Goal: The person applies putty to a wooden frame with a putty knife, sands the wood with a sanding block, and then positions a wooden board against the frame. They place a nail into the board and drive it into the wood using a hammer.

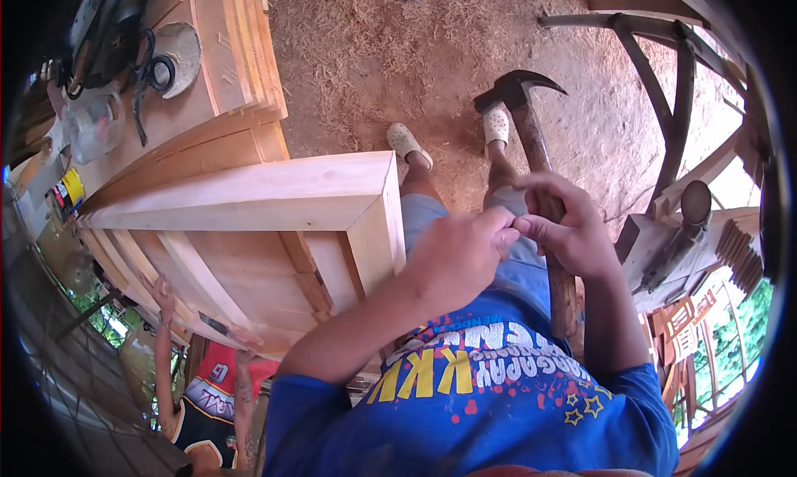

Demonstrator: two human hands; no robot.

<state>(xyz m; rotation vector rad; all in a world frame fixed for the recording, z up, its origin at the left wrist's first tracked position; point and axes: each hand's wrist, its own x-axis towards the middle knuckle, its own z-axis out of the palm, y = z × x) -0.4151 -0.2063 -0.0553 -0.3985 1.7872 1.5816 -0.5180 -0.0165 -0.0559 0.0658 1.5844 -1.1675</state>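
Note:
My right hand (573, 228) is wrapped around the wooden handle of a claw hammer (536, 136). The hammer's dark head points away from me, past my knees, and the handle's end reaches down beside my shirt. In front of my belly, my left hand (465, 249) is closed in a pinch. Its fingertips meet the thumb of my right hand, and whatever lies between them is too small or hidden to name. Left of my hands stands a pale wooden frame (241, 190) with slats and panels, its near corner close to my left forearm.
A co-worker's hand (162, 298) rests on the frame at lower left. Behind the frame is a wooden bench (166, 128) with scissors (160, 74) and a clear plastic container (93, 127). Wood shavings cover the ground (374, 62). Curved timber pieces (681, 87) stand at right.

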